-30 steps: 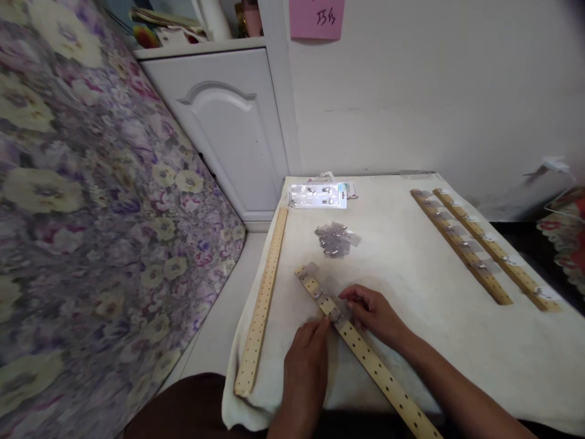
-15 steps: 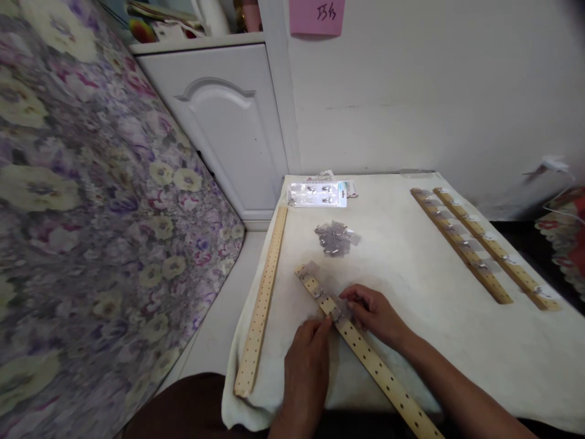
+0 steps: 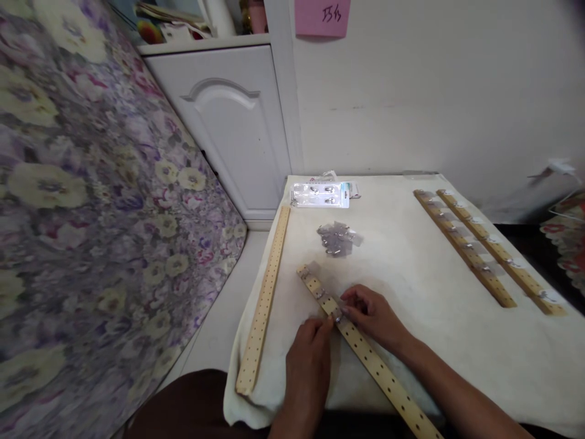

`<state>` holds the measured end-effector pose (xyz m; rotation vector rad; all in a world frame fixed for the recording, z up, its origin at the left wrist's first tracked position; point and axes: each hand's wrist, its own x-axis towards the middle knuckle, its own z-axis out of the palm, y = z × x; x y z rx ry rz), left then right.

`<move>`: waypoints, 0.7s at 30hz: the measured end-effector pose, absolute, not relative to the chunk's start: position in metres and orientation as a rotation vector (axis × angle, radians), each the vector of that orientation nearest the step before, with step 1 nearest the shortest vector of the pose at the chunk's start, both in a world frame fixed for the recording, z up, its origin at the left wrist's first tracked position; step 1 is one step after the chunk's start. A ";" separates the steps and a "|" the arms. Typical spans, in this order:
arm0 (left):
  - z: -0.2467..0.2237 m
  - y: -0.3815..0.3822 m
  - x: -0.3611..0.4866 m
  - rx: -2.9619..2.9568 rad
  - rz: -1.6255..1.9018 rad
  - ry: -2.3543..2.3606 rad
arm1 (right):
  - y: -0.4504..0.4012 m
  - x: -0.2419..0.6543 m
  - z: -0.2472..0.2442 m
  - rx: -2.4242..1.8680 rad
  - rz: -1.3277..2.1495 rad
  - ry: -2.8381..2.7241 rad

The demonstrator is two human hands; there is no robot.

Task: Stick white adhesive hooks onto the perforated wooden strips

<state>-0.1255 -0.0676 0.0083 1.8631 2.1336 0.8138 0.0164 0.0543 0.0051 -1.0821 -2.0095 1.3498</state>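
Observation:
A wooden strip with rows of holes (image 3: 375,364) lies slantwise across the near part of the cloth-covered table, with small clear plastic and metal pieces near its far end. My left hand (image 3: 311,353) is closed, its fingertips against the strip's left edge beside one metal clip (image 3: 337,314). On the other side, my right hand (image 3: 372,311) pinches the clear plastic of that clip over the strip. A pile of similar clear pieces (image 3: 338,238) lies beyond the strip.
Another holed strip (image 3: 264,305) lies along the table's left edge. Two strips bearing clips (image 3: 464,244) (image 3: 503,253) are at the right. A blister pack (image 3: 319,195) sits at the back left. Floral fabric (image 3: 114,201) hangs at the left.
My right thumb and index finger have closed in on the clip's plastic piece at the strip. My left hand has barely moved. The whole view has shifted slightly.

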 end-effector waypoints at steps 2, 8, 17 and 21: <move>0.006 -0.068 -0.125 1.883 0.829 2.142 | 0.054 0.016 0.005 -1.084 1.357 -2.011; 0.006 -0.070 -0.125 1.892 0.816 2.148 | 0.055 0.017 0.005 -1.082 1.380 -2.012; 0.009 -0.070 -0.124 1.871 0.754 2.121 | 0.056 0.018 0.007 -1.091 1.400 -2.005; 0.007 -0.070 -0.125 1.875 0.783 2.103 | 0.055 0.017 0.008 -1.097 1.405 -2.002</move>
